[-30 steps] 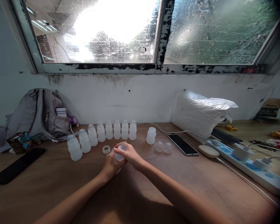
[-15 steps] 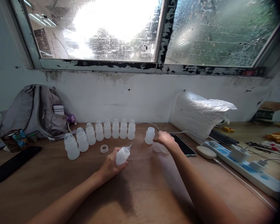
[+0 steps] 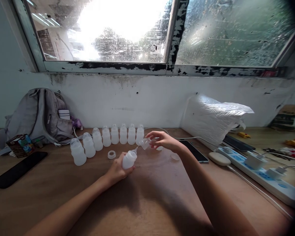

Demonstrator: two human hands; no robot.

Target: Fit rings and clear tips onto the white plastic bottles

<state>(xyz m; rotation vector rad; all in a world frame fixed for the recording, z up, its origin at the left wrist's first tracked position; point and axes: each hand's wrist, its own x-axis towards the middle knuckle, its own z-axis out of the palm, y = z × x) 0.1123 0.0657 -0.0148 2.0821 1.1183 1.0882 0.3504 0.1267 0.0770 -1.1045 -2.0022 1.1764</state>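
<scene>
My left hand [image 3: 118,167] is wrapped around a small frosted baby bottle [image 3: 129,160], which leans to the right with a clear pointed nipple [image 3: 136,149] on top. Between the fingertips of my right hand [image 3: 163,140] is a clear cap [image 3: 145,143], just right of the nipple and close to it. Behind that hand another bottle [image 3: 159,148] is mostly hidden. A second clear cap [image 3: 175,157] lies on the table below my right wrist. Left of the held bottle rests a white screw ring [image 3: 111,154].
Several capped bottles [image 3: 123,134] stand in a curved row along the back left. A dark phone [image 3: 18,168] and a grey backpack [image 3: 43,114] are at left. To the right are a tablet-like device [image 3: 194,151], a power strip [image 3: 258,177] with cables and a silvery bag [image 3: 211,118].
My right hand has lifted a clear cap off the table and carried it left, up to the nipple. My left hand still grips its bottle in about the same place.
</scene>
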